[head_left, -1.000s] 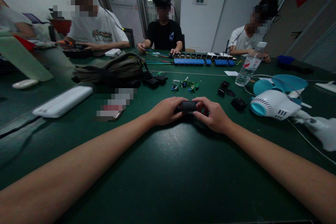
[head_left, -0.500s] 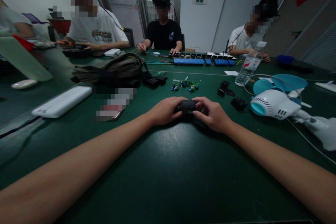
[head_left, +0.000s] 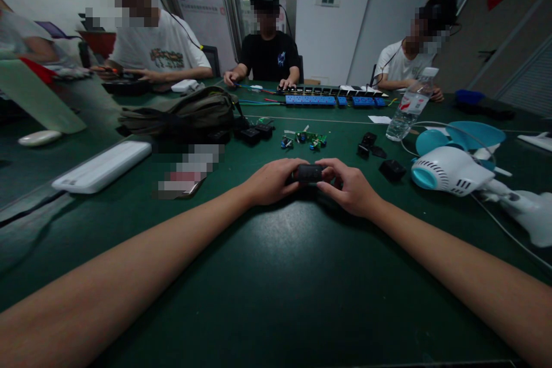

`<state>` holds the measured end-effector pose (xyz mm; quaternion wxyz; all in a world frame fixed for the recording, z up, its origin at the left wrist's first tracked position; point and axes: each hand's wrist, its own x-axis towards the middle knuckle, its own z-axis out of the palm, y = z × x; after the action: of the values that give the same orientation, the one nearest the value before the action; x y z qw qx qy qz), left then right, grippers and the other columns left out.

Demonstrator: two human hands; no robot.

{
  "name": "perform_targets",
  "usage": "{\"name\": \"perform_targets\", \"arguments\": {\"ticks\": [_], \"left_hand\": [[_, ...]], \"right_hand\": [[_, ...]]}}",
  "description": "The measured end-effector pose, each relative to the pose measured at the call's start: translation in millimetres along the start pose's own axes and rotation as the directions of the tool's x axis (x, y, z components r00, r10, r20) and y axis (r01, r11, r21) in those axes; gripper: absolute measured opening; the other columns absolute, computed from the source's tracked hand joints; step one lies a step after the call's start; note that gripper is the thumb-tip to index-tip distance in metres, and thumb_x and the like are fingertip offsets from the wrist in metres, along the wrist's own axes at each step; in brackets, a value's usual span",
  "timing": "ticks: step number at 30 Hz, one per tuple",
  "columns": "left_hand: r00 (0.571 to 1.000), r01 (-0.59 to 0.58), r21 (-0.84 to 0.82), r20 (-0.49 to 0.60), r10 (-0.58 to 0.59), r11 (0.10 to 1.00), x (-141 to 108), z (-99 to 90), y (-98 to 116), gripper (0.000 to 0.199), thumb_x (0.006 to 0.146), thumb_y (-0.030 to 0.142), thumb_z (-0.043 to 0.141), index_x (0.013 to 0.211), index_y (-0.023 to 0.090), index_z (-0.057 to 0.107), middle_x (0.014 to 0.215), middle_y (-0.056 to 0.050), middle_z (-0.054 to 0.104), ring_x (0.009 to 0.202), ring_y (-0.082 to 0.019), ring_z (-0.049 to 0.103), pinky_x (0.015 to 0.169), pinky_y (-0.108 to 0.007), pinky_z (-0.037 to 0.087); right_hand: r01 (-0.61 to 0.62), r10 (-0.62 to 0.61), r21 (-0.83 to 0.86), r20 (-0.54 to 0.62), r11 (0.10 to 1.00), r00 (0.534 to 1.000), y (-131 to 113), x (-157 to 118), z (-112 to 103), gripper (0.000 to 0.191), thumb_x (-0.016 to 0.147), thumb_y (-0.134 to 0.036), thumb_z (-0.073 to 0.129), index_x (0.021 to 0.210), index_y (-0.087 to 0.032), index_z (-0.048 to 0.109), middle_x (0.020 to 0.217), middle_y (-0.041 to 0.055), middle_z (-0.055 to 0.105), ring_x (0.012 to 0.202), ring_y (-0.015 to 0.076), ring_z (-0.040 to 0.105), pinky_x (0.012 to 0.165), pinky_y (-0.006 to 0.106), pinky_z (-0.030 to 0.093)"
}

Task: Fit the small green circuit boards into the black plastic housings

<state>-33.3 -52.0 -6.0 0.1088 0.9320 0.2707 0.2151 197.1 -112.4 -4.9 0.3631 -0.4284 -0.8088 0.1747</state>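
A small black plastic housing is held just above the green table, pinched from both sides. My left hand closes on its left end, thumb below and fingers on top. On the right end, my right hand grips it between thumb and fingers. The exact kind of the black part is too dark to make out. Beyond my hands lie several small green circuit boards with blue parts. To the right rest several black plastic pieces, with others by the bag.
A white and teal fan lies at right beside a water bottle. At left are a white power bank-like box, a blurred phone-like item and a dark bag. Several people sit across the table, near a blue terminal strip.
Both hands keep their grip on the black housing, almost still. The person across at the left shifts a hand slightly.
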Motion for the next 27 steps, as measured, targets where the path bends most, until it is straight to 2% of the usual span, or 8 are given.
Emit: {"name": "perform_targets", "arguments": {"ticks": [10, 27], "left_hand": [[1.000, 0.009, 0.002, 0.009, -0.009, 1.000, -0.1, -0.4, 1.5, 0.043, 0.086, 0.024, 0.059, 0.128, 0.018, 0.054, 0.120, -0.011, 0.068, 0.108, -0.024, 0.065, 0.093, -0.038, 0.050], [1.000, 0.008, -0.009, 0.008, -0.008, 1.000, 0.3, -0.5, 1.8, 0.041, 0.087, 0.027, 0.059, 0.127, 0.020, 0.054, 0.118, -0.010, 0.068, 0.106, -0.024, 0.065, 0.090, -0.037, 0.050]], "right_hand": [[0.042, -0.042, 0.003, -0.016, 0.999, 0.999, 0.8, 0.1, 1.7, 0.035, 0.086, -0.027, 0.060, 0.119, -0.016, 0.055, 0.085, 0.0030, 0.067, 0.063, 0.0130, 0.057, 0.061, 0.026, 0.045], [0.027, -0.027, -0.014, -0.015, 1.000, 1.000, -0.1, -0.2, 1.0, 0.034, 0.086, -0.028, 0.059, 0.119, -0.021, 0.055, 0.084, 0.0017, 0.065, 0.066, 0.0141, 0.058, 0.063, 0.027, 0.045]]}}
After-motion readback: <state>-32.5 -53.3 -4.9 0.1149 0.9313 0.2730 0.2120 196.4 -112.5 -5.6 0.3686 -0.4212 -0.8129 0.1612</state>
